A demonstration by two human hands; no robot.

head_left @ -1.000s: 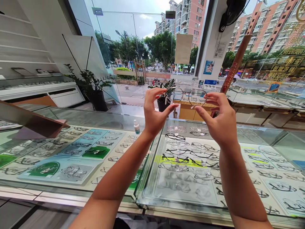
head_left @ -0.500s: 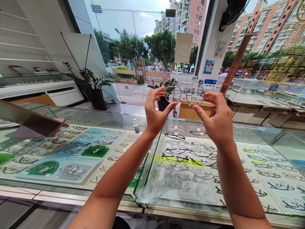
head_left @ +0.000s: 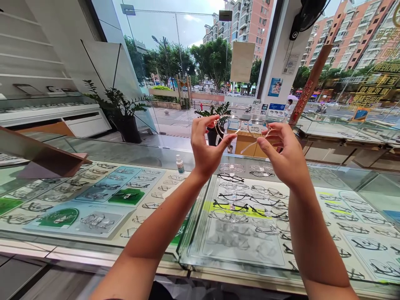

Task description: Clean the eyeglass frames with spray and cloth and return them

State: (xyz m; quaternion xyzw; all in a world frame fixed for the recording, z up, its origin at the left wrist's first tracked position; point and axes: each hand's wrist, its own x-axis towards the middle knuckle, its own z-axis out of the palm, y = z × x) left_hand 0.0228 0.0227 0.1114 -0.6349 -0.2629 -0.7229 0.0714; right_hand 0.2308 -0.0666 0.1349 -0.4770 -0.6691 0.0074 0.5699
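Note:
A pair of thin-rimmed round eyeglasses (head_left: pixel 240 125) is held up in the air above the glass counter. My left hand (head_left: pixel 208 143) grips its left rim between thumb and fingers. At the right rim, my right hand (head_left: pixel 283 150) has its fingers closed on the frame's edge, thumb below. One thin temple arm slants down between the hands. Below, many eyeglasses lie in rows inside the glass display case (head_left: pixel 250 263). A small white bottle (head_left: pixel 180 164) stands on the counter, left of my left forearm.
A brown tilted panel (head_left: pixel 46 156) rests on the counter at the left. Potted plants (head_left: pixel 128 127) stand beyond it near the glass door. Another display counter (head_left: pixel 337 139) is at the back right. Through the windows a street and trees show.
The eyeglasses have tilted, and a temple arm now shows below them. Both hands have shifted slightly to the right in view. A person with an umbrella has appeared outside.

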